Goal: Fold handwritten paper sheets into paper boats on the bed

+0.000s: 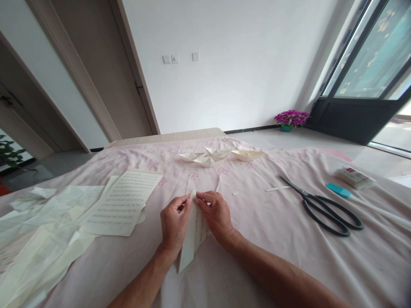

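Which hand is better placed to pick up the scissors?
Right. The right hand is nearer the scissors, which lie on its side of the cloth; the left hand would cross over.

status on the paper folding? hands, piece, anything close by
Left hand and right hand both pinching top of folded paper. Piece on pink cloth. Printed sheet just left, scissors off right, neither touching.
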Available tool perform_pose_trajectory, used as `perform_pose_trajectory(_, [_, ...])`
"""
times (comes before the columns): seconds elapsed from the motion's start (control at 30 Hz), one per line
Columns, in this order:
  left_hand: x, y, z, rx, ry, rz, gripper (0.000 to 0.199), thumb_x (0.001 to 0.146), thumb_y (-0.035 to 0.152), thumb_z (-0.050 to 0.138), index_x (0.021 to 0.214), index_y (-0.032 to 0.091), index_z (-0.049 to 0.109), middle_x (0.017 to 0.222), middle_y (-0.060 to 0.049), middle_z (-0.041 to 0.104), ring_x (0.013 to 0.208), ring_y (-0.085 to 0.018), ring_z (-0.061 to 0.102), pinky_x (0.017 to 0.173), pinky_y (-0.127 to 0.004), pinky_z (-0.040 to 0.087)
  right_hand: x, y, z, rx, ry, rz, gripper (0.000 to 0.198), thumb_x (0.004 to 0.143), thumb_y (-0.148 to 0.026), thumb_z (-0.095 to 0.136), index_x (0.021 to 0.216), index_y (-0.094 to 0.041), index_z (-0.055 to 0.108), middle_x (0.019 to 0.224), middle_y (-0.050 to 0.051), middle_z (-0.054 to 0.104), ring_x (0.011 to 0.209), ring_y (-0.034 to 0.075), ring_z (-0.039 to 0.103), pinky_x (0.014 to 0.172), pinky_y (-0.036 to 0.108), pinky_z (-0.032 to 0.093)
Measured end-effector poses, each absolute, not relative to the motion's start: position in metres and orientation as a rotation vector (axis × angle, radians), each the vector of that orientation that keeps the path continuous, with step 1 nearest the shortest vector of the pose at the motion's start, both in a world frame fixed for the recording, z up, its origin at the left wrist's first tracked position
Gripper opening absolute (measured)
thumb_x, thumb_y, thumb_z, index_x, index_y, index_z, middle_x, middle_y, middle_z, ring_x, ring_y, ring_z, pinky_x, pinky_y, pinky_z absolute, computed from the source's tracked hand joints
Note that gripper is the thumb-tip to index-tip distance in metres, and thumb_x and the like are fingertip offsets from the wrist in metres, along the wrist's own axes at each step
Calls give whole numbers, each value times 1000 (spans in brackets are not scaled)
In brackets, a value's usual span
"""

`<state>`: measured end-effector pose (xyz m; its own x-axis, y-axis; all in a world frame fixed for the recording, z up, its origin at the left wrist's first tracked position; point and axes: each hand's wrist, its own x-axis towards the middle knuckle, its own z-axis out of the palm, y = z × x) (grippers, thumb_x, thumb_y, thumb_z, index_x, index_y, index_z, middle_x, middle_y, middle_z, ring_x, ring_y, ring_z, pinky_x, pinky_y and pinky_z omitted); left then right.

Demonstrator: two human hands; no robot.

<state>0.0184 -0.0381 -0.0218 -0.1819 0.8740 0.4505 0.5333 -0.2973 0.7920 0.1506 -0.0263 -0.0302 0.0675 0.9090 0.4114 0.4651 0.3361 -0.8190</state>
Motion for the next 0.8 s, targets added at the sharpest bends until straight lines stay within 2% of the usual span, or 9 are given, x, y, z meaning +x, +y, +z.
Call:
perform_pose_trajectory(0.37, [21, -31, -26, 1792, 1709, 1549, 22, 81, 33, 57, 86, 17, 71, 82, -5, 73, 64, -15, 63, 65, -26, 50, 153, -19, -30, -1393, -1590, 461, 15, 84, -31, 60, 90, -31, 74, 82, 0, 69, 79, 16, 57, 75, 29, 41])
perform_pose_trajectory(0.5, [21, -30, -24, 1745, 1722, 1570, 22, 80, 33, 57, 85, 17, 71, 81, -5, 72, 63, -15, 63, 65, -26, 49, 150, -17, -20, -1400, -1625, 459, 15, 83, -32, 60, 88, -31, 74, 83, 1, 69, 81, 17, 57, 70, 28, 41])
perform_pose_trajectory(0.8, [14, -28, -28, 1557, 1728, 1545, 28, 79, 37, 58, 90, 15, 70, 80, -5, 72, 65, -16, 63, 66, -27, 49, 127, -15, -25, -1374, -1519, 485, 17, 82, -31, 60, 91, -27, 74, 80, 2, 68, 77, 17, 59, 73, 28, 43])
